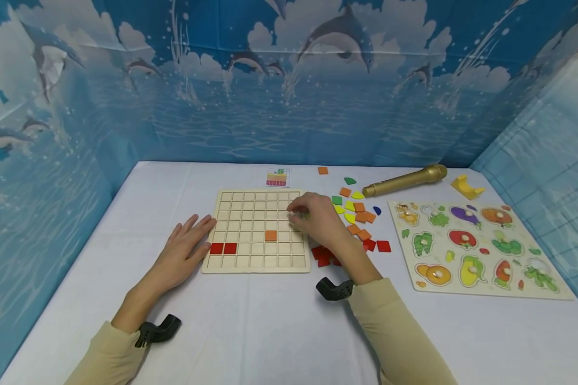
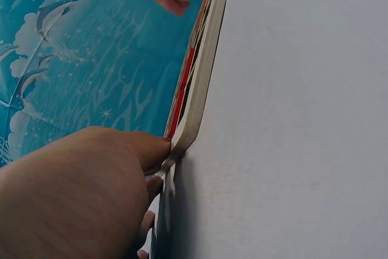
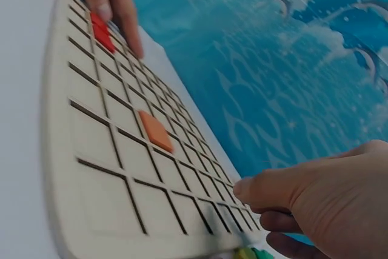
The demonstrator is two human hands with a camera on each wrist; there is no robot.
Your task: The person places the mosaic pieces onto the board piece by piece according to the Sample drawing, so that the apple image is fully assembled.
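Observation:
A wooden grid board [image 1: 250, 262] lies on the table. Two red square tiles [image 1: 223, 248] sit side by side near its lower left corner, and one orange square tile [image 1: 271, 236] lies in a cell right of the middle. My left hand [image 1: 180, 256] rests at the board's left edge with fingers extended, the thumb touching the rim. Over the right side of the board hovers my right hand [image 1: 320, 219], its thumb and forefinger bent but apart. Nothing shows between them in the head view or the right wrist view, where the right hand [image 3: 339, 198] appears at the lower right.
Right of the board lie loose red tiles [image 1: 383, 246], orange tiles [image 1: 364, 235], yellow pieces [image 1: 349, 218] and a green square [image 1: 336, 200]. A pattern card [image 1: 278, 177] is behind the board. Farther right are a gold microphone [image 1: 404, 181], a yellow holder [image 1: 467, 187] and a vegetable puzzle [image 1: 443, 251].

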